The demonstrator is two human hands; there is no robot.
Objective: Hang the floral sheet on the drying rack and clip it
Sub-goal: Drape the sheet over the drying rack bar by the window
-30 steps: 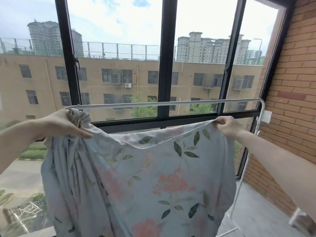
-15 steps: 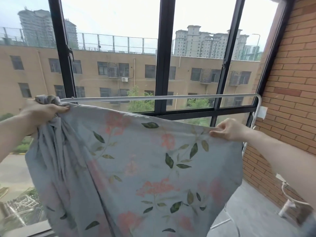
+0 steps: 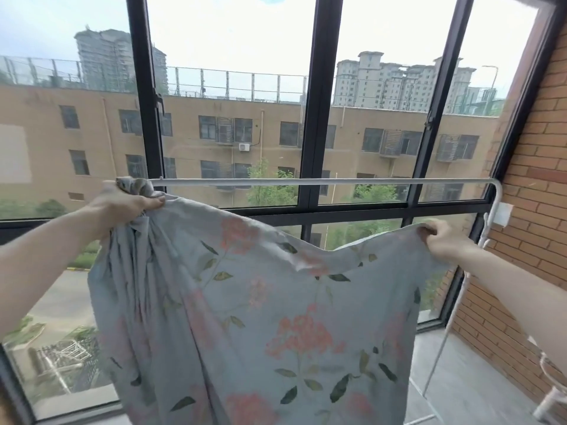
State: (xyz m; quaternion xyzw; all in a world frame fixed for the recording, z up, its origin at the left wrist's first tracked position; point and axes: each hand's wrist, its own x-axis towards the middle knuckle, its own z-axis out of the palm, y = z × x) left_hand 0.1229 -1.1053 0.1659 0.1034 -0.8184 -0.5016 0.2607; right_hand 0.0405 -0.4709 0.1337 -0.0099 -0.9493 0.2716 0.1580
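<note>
The floral sheet, pale blue with pink flowers and green leaves, hangs spread between my hands in front of the window. My left hand grips a bunched corner of it right at the left end of the white drying rack bar. My right hand pinches the opposite top edge, lower than the bar and near the rack's right upright. The top edge of the sheet sags between my hands and lies below the bar. No clips are in view.
Tall black-framed windows stand just behind the rack. A brick wall closes the right side, with a white box mounted on it. The rack's white upright runs down to the grey floor. A white object sits at lower right.
My left hand has stayed up at the bar's left end after rising there. My right hand dropped slightly, and the sheet's top edge now sags in the middle.
</note>
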